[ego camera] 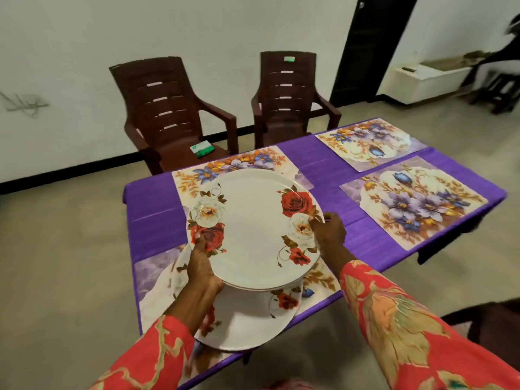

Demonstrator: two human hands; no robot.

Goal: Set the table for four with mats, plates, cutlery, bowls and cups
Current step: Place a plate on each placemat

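Purple-clothed table (323, 167) carries four mats; one plate (253, 322) lies at the near edge. Both hands, left (201, 266) and right (327, 230), grip a plate stack (253, 229) above it; cutlery, bowls, cups remain.

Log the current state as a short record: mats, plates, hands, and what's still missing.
mats: four floral placemats on the purple tablecloth
plate down: one rose-pattern plate on the nearest mat
plates in hand: held stack above the table, count unclear
left hand: grips stack's near-left rim
right hand: fingers pinch right rim
missing: cutlery, bowls, cups not in view
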